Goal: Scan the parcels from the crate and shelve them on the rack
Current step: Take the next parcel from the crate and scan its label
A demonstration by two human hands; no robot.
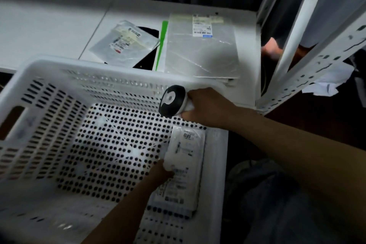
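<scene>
Left grip [162, 172] pinches parcel [186, 154] in crate [59, 63], right grip [206, 107] holds scanner [171, 101]

— Could the print on the parcel [184, 166] be read?
— No, it was blurred. The left hand [161, 172] pinched its edge, fingers hidden underneath.
— And the scanner [172, 101]?
— Its handle was buried in the right hand [206, 108]. The crate [59, 65] ran off the bottom edge, the rack [301, 25] off the top.

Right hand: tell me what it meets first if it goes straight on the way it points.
The right hand would likely drive the scanner into the crate's far slotted wall; depth is unclear.
</scene>
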